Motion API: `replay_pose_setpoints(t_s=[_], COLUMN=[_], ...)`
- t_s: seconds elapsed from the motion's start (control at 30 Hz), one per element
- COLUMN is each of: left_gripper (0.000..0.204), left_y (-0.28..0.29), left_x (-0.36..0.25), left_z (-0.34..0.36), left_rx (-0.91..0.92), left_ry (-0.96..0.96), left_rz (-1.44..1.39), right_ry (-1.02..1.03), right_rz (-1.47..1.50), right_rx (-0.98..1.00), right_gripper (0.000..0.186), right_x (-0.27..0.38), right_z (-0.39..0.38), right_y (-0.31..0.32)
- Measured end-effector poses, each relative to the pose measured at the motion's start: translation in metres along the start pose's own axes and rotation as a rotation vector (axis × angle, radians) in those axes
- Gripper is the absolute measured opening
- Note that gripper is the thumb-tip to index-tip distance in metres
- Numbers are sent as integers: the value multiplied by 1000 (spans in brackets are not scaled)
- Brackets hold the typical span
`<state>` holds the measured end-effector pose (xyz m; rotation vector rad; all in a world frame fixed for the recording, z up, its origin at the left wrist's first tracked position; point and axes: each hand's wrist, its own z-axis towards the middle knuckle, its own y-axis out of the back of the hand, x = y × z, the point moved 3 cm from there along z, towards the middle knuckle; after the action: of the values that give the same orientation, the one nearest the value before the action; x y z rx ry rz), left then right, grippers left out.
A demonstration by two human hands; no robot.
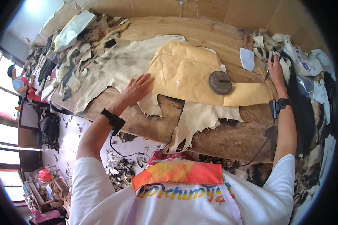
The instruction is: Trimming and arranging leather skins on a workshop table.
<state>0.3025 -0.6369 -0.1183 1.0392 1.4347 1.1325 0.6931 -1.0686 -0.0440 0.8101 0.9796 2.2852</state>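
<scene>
A pale hide (127,56) with grey patches and ragged edges is spread over the work table. On top of it lies a creased tan paper pattern (187,67), with a strip reaching right. A round dark slotted weight (220,82) rests on the pattern. My left hand (139,87) lies flat on the hide, fingers stretched, fingertips at the pattern's left edge. Beyond the strip's right end, my right hand (276,71) is closed around a thin dark tool (270,56); its exact kind is hidden by the fingers.
Hide scraps (79,56) heap up at the table's left. More scraps and plastic bags (304,62) crowd the right side. A whitish piece (247,60) lies near my right hand. Cardboard (206,10) lines the back. Another person (20,82) works at far left. Cables hang from both wrist straps.
</scene>
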Motion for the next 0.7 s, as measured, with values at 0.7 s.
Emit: replay_pose_setpoints(t_s=[0.7], left_gripper=[19], left_y=[8], left_x=[15], left_z=[23], left_rx=[-63], left_ry=[-471], left_rz=[144], right_ry=[-55], right_rz=[524], right_rx=[-98], right_gripper=[18], right_x=[246], right_z=[-91], right_y=[104])
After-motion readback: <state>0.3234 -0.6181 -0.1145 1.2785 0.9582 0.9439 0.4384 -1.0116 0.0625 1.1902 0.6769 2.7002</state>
